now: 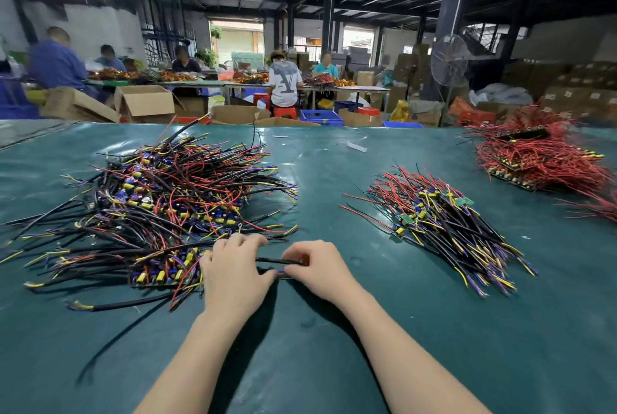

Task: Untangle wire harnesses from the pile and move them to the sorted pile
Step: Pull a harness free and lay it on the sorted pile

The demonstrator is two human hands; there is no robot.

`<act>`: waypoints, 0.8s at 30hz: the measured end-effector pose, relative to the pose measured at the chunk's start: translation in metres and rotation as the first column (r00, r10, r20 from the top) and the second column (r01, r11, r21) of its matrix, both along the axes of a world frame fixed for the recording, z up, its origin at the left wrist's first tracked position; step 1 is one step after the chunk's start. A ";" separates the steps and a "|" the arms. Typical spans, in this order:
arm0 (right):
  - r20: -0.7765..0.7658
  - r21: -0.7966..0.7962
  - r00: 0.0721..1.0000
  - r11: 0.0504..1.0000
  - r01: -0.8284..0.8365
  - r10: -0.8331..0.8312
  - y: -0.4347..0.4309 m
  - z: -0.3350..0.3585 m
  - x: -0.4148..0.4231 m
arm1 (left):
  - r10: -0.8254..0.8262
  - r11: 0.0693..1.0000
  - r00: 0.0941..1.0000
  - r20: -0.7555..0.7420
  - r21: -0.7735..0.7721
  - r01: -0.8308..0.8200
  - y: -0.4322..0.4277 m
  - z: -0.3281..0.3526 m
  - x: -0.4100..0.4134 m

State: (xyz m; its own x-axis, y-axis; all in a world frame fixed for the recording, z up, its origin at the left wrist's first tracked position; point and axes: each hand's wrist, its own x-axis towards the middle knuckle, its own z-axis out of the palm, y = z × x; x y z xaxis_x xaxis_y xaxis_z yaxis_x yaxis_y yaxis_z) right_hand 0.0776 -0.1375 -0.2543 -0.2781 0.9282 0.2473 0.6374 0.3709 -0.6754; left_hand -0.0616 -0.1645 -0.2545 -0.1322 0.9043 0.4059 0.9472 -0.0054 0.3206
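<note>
Head view: two hands on one wire harness at the near middle of the table (434, 330).
The tangled pile (160, 206) lies at 9 o'clock. At its 5 o'clock edge the left hand (233, 276) curls down, seemingly gripping the wire harness (277, 260). The right hand (317, 266) pinches its black lead. The sorted pile (444, 223) lies at 3 o'clock and a red wire heap (541, 160) at 1 o'clock.

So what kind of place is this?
Probably an electronics assembly workshop: a tangled pile of wire harnesses on a green table, workers at long benches, and stacked cardboard boxes behind.
</note>
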 end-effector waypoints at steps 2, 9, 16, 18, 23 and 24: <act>-0.189 -0.022 0.979 0.997 0.071 -0.074 0.003 0.001 0.003 | 0.014 1.000 0.999 0.048 0.017 -0.015 -0.001 0.000 -0.003; -0.709 -0.243 0.653 0.962 0.128 -0.266 0.009 0.007 0.018 | 0.029 0.999 0.989 0.142 -0.030 -0.024 0.001 0.001 -0.011; -0.924 -0.366 0.211 0.897 -0.248 -0.319 0.009 0.014 0.020 | -0.029 0.989 0.976 0.215 0.148 -0.003 -0.002 0.005 -0.007; -0.925 -0.377 0.075 0.875 -0.303 -0.372 0.010 0.014 0.022 | -0.081 0.973 0.940 0.331 0.232 0.002 -0.004 0.007 -0.008; -0.910 -0.385 0.210 0.916 -0.109 -0.357 0.014 0.010 0.019 | -0.120 0.925 0.773 0.623 0.353 -0.140 -0.002 0.012 -0.008; -0.910 -0.368 0.223 0.929 -0.049 -0.349 0.015 0.010 0.017 | -0.138 0.913 0.744 0.654 0.376 -0.161 -0.002 0.012 -0.007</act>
State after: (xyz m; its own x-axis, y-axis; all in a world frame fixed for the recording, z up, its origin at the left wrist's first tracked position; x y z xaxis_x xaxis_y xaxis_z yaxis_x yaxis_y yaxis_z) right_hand 0.0950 -0.1224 -0.2445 0.1326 0.9903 -0.0413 -0.5334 0.0362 -0.8451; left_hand -0.0683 -0.1668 -0.2420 -0.5070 0.6875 0.5199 0.4973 -0.2593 0.8279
